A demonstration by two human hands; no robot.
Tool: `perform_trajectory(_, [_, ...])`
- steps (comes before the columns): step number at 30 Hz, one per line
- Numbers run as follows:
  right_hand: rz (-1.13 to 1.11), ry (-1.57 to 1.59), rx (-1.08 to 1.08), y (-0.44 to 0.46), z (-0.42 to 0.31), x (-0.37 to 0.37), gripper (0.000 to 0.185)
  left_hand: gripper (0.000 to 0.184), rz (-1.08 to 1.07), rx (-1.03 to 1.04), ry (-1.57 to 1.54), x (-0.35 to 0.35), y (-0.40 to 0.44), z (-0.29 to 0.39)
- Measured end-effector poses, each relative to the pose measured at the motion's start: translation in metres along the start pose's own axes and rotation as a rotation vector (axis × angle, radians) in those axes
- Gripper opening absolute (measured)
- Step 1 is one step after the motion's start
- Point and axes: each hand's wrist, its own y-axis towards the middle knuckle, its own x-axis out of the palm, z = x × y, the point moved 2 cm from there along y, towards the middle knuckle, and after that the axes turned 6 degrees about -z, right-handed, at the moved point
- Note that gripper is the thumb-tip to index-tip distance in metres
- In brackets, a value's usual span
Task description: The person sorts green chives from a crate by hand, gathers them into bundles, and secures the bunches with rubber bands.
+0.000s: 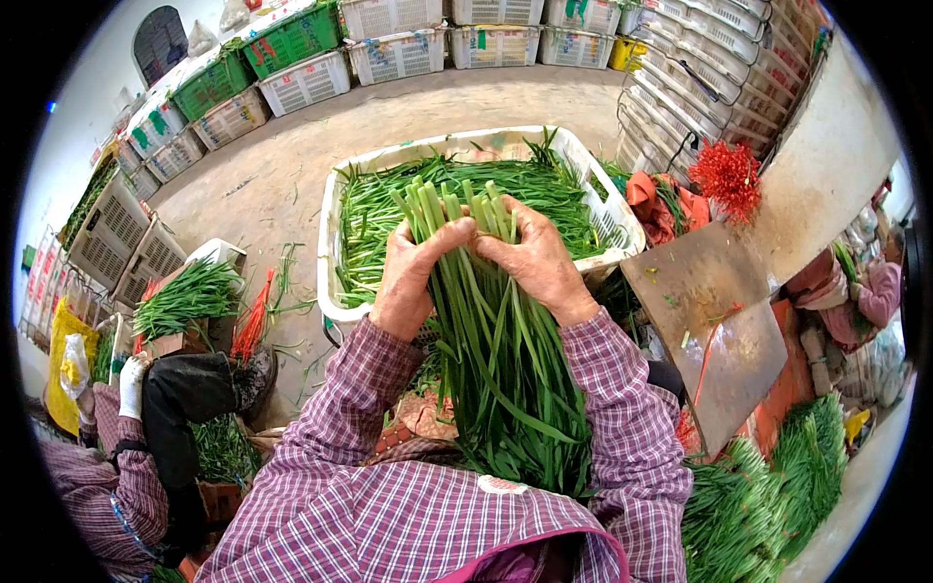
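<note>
Both my hands hold one bunch of long green leafy stalks (501, 340), its pale cut ends up and its leaves hanging toward my lap. My left hand (416, 267) is wrapped round the left side of the bunch, thumb across the front. On the right side my right hand (539, 257) grips it, the two thumbs close together near the top. Behind the bunch stands a white plastic crate (335, 248) filled with more green stalks (389, 209).
A worn board (714, 340) lies to the right, below red ties (727, 182). Tied green bundles (739, 510) are at lower right. A co-worker in a white glove (133, 386) sits at left beside cut greens (190, 299). Stacked crates (396, 60) line the back.
</note>
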Motion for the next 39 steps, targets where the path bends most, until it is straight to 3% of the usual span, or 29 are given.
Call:
perform_trajectory(3, [0.001, -0.031, -0.046, 0.001, -0.004, -0.004, 0.032, 0.031, 0.01, 0.021, -0.151, -0.007, 0.003, -0.003])
perform_trajectory(5, [0.068, 0.065, 0.046, -0.001, -0.005, -0.008, 0.03, 0.027, 0.022, 0.03, -0.16, -0.011, 0.007, -0.006])
perform_trajectory(11, [0.065, -0.011, -0.001, 0.001, -0.008, -0.003, 0.031, 0.022, 0.01, 0.025, -0.143, -0.01, 0.008, -0.006])
perform_trajectory(17, [0.014, -0.003, -0.058, 0.012, -0.018, -0.014, 0.021, 0.031, -0.116, 0.03, -0.074, -0.003, 0.004, 0.013])
perform_trajectory(19, [0.148, -0.104, 0.013, 0.013, -0.025, -0.027, 0.02, 0.038, -0.183, 0.091, -0.136, -0.008, 0.008, 0.018])
perform_trajectory(24, [0.153, 0.032, -0.102, 0.01, -0.033, -0.025, 0.02, 0.025, -0.207, 0.047, -0.323, -0.016, 0.011, 0.011])
perform_trajectory(29, [0.205, 0.082, -0.147, 0.004, -0.026, -0.037, 0.016, 0.021, -0.28, 0.075, -0.314, -0.036, 0.017, -0.005])
perform_trajectory(31, [0.388, -0.074, -0.064, -0.004, -0.038, -0.045, 0.013, 0.02, -0.332, 0.133, -0.376, -0.044, 0.019, -0.011])
perform_trajectory(32, [0.435, -0.001, -0.053, -0.01, -0.043, -0.057, 0.017, 0.019, -0.303, 0.128, -0.425, -0.049, 0.019, -0.013])
perform_trajectory(33, [0.418, 0.045, -0.213, -0.013, -0.044, -0.075, 0.022, 0.02, -0.304, 0.123, -0.454, -0.06, 0.021, -0.017])
perform_trajectory(34, [0.468, -0.074, -0.213, -0.024, -0.058, -0.09, 0.024, 0.021, -0.294, 0.114, -0.479, -0.072, 0.022, -0.021])
perform_trajectory(35, [0.485, 0.133, -0.172, -0.032, -0.063, -0.108, 0.028, 0.022, -0.281, 0.104, -0.504, -0.084, 0.022, -0.024])
perform_trajectory(36, [0.52, -0.059, -0.212, -0.046, -0.079, -0.121, 0.036, 0.023, -0.243, 0.086, -0.562, -0.093, 0.021, -0.026])
perform_trajectory(38, [0.587, 0.075, -0.243, -0.068, -0.099, -0.16, 0.043, 0.022, -0.207, 0.052, -0.716, -0.121, 0.023, -0.036])
perform_trajectory(39, [0.649, -0.007, -0.268, -0.081, -0.114, -0.171, 0.043, 0.022, -0.193, 0.022, -0.808, -0.132, 0.022, -0.04])
